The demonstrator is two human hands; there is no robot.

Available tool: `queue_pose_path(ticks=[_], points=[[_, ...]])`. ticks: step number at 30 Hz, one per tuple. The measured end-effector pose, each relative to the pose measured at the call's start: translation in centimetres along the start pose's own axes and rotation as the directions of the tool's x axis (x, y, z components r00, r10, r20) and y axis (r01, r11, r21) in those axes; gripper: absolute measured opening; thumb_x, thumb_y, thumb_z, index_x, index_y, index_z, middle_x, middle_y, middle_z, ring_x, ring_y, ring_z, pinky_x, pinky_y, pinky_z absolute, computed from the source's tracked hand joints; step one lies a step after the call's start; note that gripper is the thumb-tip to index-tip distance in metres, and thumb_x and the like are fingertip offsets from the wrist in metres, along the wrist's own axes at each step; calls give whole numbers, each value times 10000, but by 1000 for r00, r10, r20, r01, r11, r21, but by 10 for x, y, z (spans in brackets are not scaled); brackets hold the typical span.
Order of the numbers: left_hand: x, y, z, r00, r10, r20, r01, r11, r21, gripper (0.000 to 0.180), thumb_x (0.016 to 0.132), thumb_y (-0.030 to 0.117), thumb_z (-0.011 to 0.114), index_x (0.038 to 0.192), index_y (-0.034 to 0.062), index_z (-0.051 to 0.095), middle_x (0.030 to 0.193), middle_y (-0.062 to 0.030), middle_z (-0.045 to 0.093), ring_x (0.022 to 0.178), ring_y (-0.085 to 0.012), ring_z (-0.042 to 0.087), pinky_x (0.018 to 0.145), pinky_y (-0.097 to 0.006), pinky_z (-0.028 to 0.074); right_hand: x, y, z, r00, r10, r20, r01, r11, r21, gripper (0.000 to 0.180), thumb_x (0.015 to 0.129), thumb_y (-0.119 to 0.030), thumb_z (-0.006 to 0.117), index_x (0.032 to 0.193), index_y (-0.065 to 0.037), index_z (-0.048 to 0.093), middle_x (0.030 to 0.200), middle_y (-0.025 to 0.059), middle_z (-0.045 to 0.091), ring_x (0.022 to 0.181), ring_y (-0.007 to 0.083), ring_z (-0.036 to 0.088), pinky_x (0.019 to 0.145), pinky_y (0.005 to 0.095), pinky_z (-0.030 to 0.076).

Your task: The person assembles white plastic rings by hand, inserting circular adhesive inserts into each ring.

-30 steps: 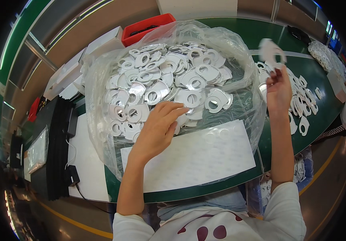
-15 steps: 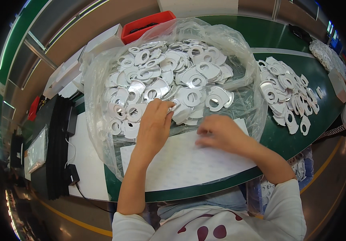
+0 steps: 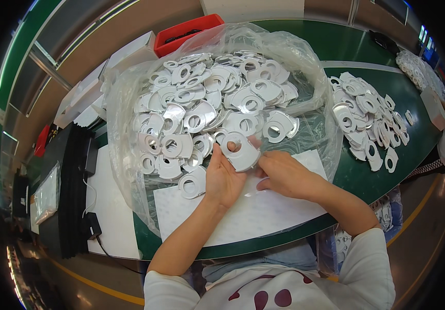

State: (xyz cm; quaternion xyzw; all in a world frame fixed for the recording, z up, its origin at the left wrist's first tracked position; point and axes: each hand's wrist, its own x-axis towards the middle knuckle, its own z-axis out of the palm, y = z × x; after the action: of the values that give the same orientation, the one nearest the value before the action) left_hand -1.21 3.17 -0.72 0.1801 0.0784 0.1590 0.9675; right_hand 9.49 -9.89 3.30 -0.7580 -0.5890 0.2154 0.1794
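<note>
A flat white plastic part [image 3: 243, 159] with a large round hole is tilted up over the near edge of the heap. My left hand [image 3: 223, 178] grips it from the left and below, and a fingertip shows through the hole. At its right edge, my right hand [image 3: 284, 174] is closed, with thumb and fingers pinched against the rim. Below that hand is a faint clear glint, too indistinct to name. The heap of similar white parts [image 3: 202, 98] lies in an open clear plastic bag [image 3: 305, 51]. One loose part [image 3: 193, 182] rests beside my left wrist.
A white sheet [image 3: 284, 212] covers the near edge of the green table [image 3: 356, 170]. On the right lies a second pile of white parts [image 3: 369, 111]. A red bin [image 3: 189, 35] and white boxes [image 3: 129, 51] stand behind the bag. Black stacked sheets [image 3: 67, 191] are at left.
My left hand has turned palm up and drawn a white part toward me from the heap. The right hand has moved in to meet its edge. One loose part now sits nearer the sheet.
</note>
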Motion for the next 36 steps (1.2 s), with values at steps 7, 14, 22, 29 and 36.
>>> queue_pose_path(ticks=[7, 14, 22, 29, 36], points=[[0, -1, 3, 996, 43, -78, -22, 968, 250, 566, 1005, 492, 122, 1151, 77, 479, 1310, -161, 490, 1212, -340, 484, 975, -474, 441, -16, -1, 12, 935, -263, -238, 239, 963, -123, 180, 698, -71, 717, 788, 1, 579, 892, 141, 553, 876, 301, 557, 743, 410, 480], [3, -3, -7, 999, 53, -2, -50, 943, 328, 627, 998, 514, 114, 1278, 54, 435, 1269, -149, 517, 1122, -337, 547, 900, -440, 488, -16, -9, 0, 928, -362, -85, 344, 923, -171, 100, 773, -53, 606, 852, -35, 548, 879, 105, 580, 911, 278, 569, 753, 378, 491], [3, -4, -1, 999, 28, -36, -12, 925, 380, 650, 994, 535, 112, 1265, 57, 459, 1223, -108, 553, 1084, -269, 566, 809, -360, 474, -21, -20, -21, 907, -420, -27, 419, 907, -37, 201, 772, -20, 649, 897, -74, 500, 846, 78, 589, 863, 256, 577, 779, 365, 485], [-7, -8, 9, 990, -120, -80, 143, 892, 429, 654, 976, 577, 134, 1260, 82, 455, 1198, -123, 561, 1051, -297, 585, 776, -412, 515, -7, 16, -24, 868, -146, -474, 463, 580, 670, 212, 852, -12, 636, 913, -66, 440, 865, 34, 571, 794, 101, 560, 718, 261, 476], [-6, -11, 4, 973, -232, -7, 214, 889, 405, 700, 976, 573, 83, 1277, 69, 465, 1161, -93, 587, 1017, -262, 601, 752, -365, 473, 0, 25, -14, 947, 10, -320, 248, 611, 752, 240, 857, -2, 628, 916, -81, 409, 889, 28, 565, 815, 81, 538, 735, 233, 459]])
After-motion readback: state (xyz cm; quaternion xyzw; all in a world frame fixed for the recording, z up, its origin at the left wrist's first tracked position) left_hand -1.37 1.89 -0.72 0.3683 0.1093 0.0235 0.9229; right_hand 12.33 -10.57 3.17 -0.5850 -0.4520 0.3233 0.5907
